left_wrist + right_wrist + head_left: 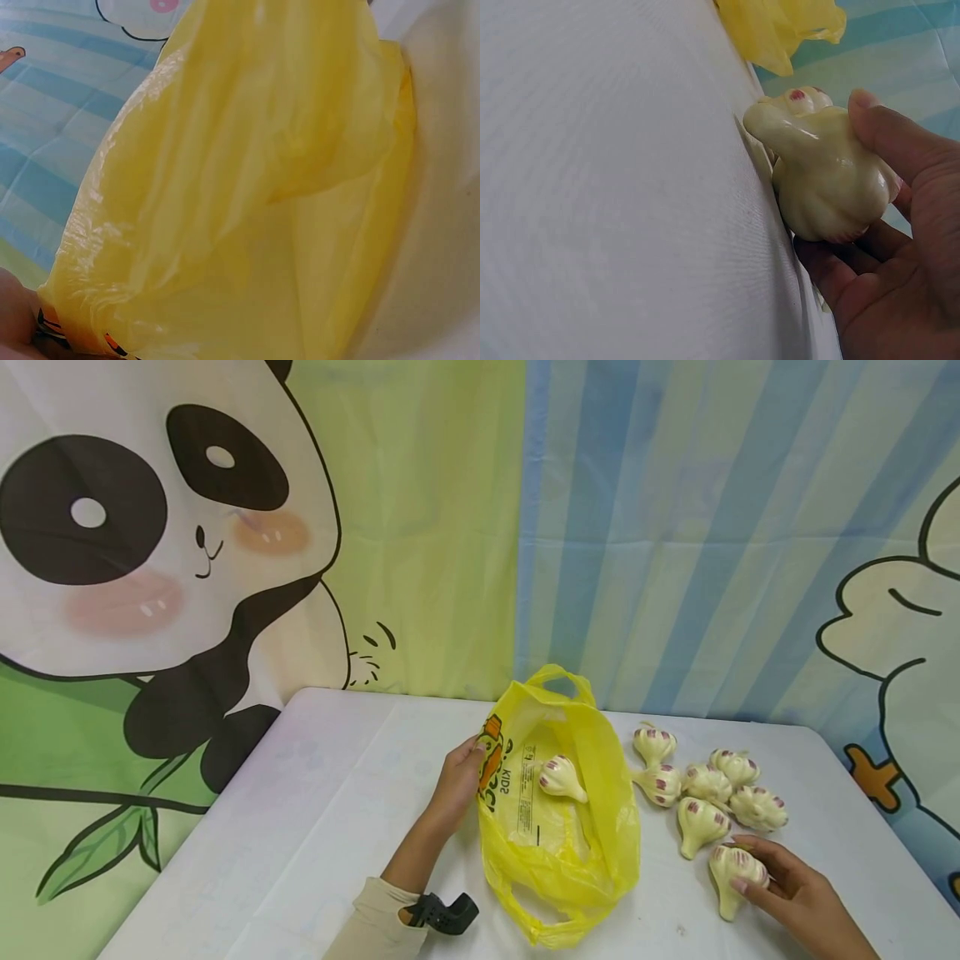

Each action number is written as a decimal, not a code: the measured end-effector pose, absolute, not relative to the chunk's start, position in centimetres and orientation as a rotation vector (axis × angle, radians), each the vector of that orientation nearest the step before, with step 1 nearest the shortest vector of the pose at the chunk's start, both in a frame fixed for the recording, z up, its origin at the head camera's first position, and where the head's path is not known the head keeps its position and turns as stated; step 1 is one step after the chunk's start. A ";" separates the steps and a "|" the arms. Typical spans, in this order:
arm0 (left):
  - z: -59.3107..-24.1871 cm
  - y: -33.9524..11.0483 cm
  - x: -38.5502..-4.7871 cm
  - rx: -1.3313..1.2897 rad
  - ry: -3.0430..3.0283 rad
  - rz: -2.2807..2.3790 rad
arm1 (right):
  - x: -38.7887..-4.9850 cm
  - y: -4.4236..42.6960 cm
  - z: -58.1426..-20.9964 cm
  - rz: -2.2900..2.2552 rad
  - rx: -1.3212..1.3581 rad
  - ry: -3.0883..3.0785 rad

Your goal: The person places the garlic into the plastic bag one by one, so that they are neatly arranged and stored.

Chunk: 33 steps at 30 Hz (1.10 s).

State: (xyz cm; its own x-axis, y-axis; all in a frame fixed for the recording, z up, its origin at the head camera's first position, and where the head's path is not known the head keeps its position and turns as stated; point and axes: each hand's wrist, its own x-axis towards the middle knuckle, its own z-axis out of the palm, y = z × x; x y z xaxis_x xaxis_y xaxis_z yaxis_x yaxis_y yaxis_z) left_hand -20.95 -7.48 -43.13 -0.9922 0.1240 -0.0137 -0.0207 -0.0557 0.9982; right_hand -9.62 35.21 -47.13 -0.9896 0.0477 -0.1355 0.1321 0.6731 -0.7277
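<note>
The held bulb (735, 870) is at the near right of the bag (617, 810), between the thumb (900, 139) and fingers (821, 266) of the right hand (802, 897). Thumb and fingers are spaced apart by the bulb's width and clamped on its opposing sides; whether the bulb touches the table (330, 810) cannot be determined. The left hand (456, 787) grips the bag's left edge; the gap between its fingers cannot be determined, as the bag partly covers them. The bag's mouth is open. One inner bulb (561, 777) rests inside the bag. Six loose bulbs (707, 785) lie grouped to the right of the bag, one neighbouring the held bulb.
</note>
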 end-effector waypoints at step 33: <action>-43.0 -7.5 -20.9 0.142 2.092 2.203 | -9.7 35.2 -46.9 -1.194 0.218 2.793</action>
State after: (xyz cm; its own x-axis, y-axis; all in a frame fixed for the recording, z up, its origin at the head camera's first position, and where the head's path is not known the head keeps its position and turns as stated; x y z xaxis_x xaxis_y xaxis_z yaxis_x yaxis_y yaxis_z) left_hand -20.94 -7.54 -42.99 -0.9907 0.1363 -0.0012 -0.0082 -0.0509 0.9987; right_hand -9.70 35.18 -46.93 -0.9852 0.0933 -0.1438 0.1684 0.6833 -0.7105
